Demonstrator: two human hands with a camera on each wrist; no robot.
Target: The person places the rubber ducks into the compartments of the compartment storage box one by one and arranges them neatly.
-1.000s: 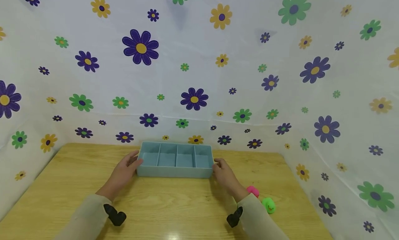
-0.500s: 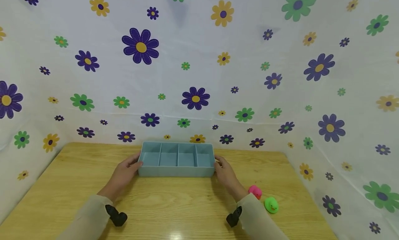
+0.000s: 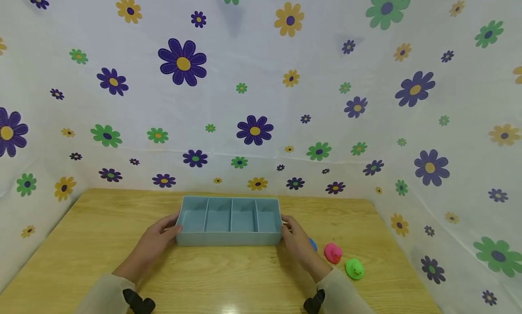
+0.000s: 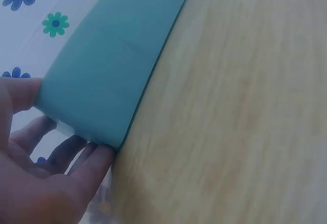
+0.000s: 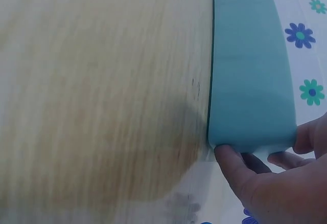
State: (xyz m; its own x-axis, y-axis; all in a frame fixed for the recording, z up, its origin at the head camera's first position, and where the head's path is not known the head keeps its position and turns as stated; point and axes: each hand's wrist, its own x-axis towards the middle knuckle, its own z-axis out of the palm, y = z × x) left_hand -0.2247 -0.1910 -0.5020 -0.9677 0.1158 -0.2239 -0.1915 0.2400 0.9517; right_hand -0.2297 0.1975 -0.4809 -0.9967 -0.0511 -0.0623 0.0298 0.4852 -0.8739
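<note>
A pale blue divided storage box (image 3: 228,239), with several compartments in a row, sits on the wooden table with its long side toward me. My left hand (image 3: 157,237) grips its left end, thumb near the rim. In the left wrist view, the fingers of the left hand (image 4: 56,178) curl against the end of the box (image 4: 107,65), down to its lower edge. At the opposite end my right hand (image 3: 297,242) holds the box the same way. The right wrist view shows that hand's (image 5: 278,183) thumb and fingers on the box's end wall (image 5: 250,81).
Right of my right forearm, a pink rubber duck (image 3: 333,253) and a green rubber duck (image 3: 355,269) stand on the table (image 3: 220,277). A blue object (image 3: 313,244) is partly hidden behind the right wrist. White flowered cloth (image 3: 220,96) hangs behind and at the sides.
Both hands have drawn the box nearer to me, away from the back cloth. A blue object has come into sight beside the right wrist.
</note>
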